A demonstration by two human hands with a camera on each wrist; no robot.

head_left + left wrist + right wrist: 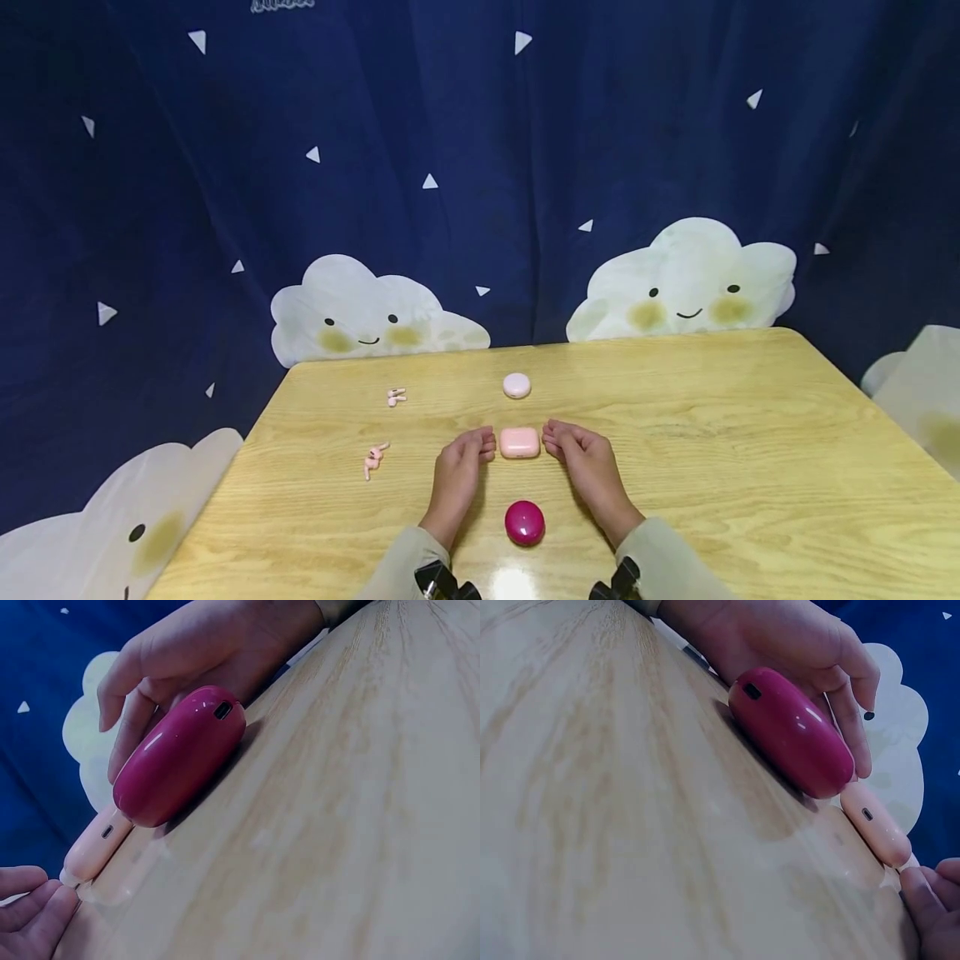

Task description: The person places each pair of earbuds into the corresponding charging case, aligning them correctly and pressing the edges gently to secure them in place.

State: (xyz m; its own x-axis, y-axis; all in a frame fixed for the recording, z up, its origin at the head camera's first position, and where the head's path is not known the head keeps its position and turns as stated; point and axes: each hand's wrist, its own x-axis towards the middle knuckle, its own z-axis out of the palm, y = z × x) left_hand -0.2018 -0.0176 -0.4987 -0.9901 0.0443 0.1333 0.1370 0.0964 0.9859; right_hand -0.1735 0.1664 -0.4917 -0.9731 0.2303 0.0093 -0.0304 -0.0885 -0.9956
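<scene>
A light pink earbud case (520,443) lies flat in the middle of the table. My left hand (459,471) rests on its left side, edge down, with relaxed fingers pointing at the case and a small gap between. On the opposite side, my right hand (588,467) mirrors it, fingertips just off the case's right end. Neither hand holds anything. Nearer to me, between the wrists, sits a glossy magenta round case (525,523); its charging port shows in both wrist views. Beyond the pink case is a small pale pink round case (517,385).
Two pairs of pink earbuds lie on the left of the wooden table (750,433): one pair (396,397) farther back, another pair (375,460) closer. A dark blue curtain (480,100) with cloud prints hangs behind the table's far edge.
</scene>
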